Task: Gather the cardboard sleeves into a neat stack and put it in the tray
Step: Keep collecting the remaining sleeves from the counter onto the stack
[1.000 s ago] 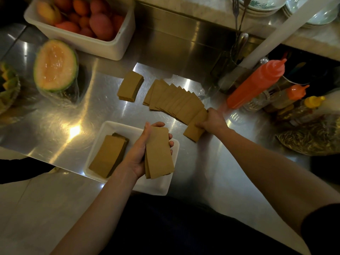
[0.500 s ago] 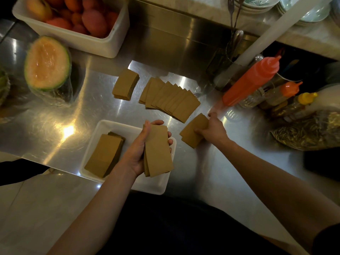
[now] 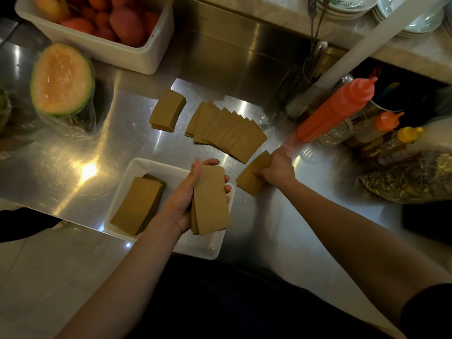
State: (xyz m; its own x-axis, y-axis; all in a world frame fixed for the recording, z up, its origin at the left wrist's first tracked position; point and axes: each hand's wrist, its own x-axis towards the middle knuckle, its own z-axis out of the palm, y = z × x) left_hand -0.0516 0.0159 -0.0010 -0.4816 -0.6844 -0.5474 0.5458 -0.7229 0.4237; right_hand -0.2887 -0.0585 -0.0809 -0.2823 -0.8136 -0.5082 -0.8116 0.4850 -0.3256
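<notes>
Above the right side of the white tray (image 3: 146,166), my left hand (image 3: 186,199) grips a stack of brown cardboard sleeves (image 3: 211,201). Inside the tray, at its left, lies another sleeve stack (image 3: 138,205). Just right of the tray, my right hand (image 3: 278,168) holds a few sleeves (image 3: 252,178) low over the steel counter. Further back, a fanned row of sleeves (image 3: 227,130) is spread on the counter, and a small separate pile of sleeves (image 3: 167,110) sits to its left.
A halved melon in cling film (image 3: 61,80) and a white tub of fruit (image 3: 102,28) stand at the back left. Orange squeeze bottles (image 3: 337,111), a utensil holder (image 3: 300,86) and a bagged item (image 3: 411,177) crowd the right. The counter's front edge runs under the tray.
My right hand has pulled a few sleeves off the near end of the fanned row and drawn them toward me. The left hand has kept its stack over the tray.
</notes>
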